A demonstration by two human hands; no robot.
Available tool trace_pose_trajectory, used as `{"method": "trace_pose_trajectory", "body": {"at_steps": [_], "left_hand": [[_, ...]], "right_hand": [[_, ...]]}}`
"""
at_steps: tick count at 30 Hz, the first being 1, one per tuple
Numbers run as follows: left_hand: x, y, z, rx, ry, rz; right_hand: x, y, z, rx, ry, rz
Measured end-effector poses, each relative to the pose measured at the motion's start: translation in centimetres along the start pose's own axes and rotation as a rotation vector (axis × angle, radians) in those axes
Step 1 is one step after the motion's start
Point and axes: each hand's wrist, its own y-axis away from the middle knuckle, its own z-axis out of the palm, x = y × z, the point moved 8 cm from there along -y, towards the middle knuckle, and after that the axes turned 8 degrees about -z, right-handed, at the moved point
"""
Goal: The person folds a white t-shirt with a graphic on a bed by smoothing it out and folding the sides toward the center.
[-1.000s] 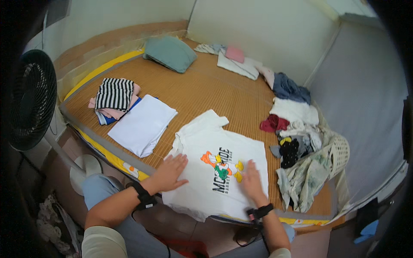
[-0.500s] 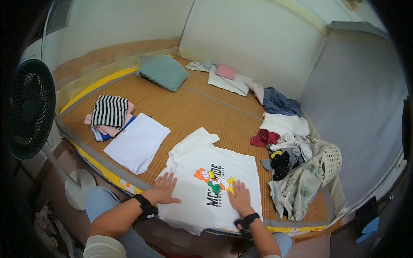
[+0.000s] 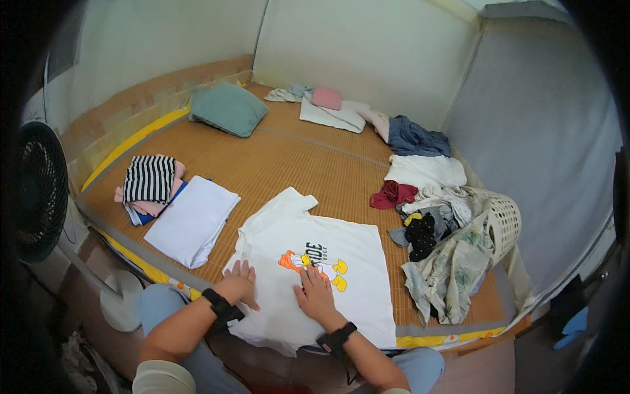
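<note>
A white T-shirt [image 3: 357, 262] with a cartoon duck and dark lettering lies spread on the bamboo mat in front of me, its near side reaching over the bed's edge. My left hand [image 3: 239, 284] rests on the shirt near its collar side, fingers stretched out. Over the middle of the print lies my right hand [image 3: 316, 294], flat and covering part of the duck. Neither hand grips anything. To the left of the shirt is a folded white garment [image 3: 192, 220], and beside it a stack topped by a black-and-white striped garment [image 3: 149, 179].
A white laundry basket [image 3: 504, 226] lies tipped at the right, with crumpled clothes [image 3: 449, 262] spilling from it. A dark red cloth [image 3: 392, 195] and blue-grey garment [image 3: 418, 136] lie farther back. A green pillow [image 3: 228, 109] is at the far left. A fan [image 3: 42, 190] stands left.
My right hand has slid left across the shirt, from beside the duck's feet onto the middle of the print. My left hand stays near the collar side. The view has shifted slightly.
</note>
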Motion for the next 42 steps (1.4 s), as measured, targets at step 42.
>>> {"method": "trace_pose_trajectory", "body": {"at_steps": [42], "left_hand": [[2.1, -1.3, -0.4, 0.146, -0.244, -0.054]], "right_hand": [[9.2, 2.3, -2.2, -0.092, 0.163, -0.018]]}}
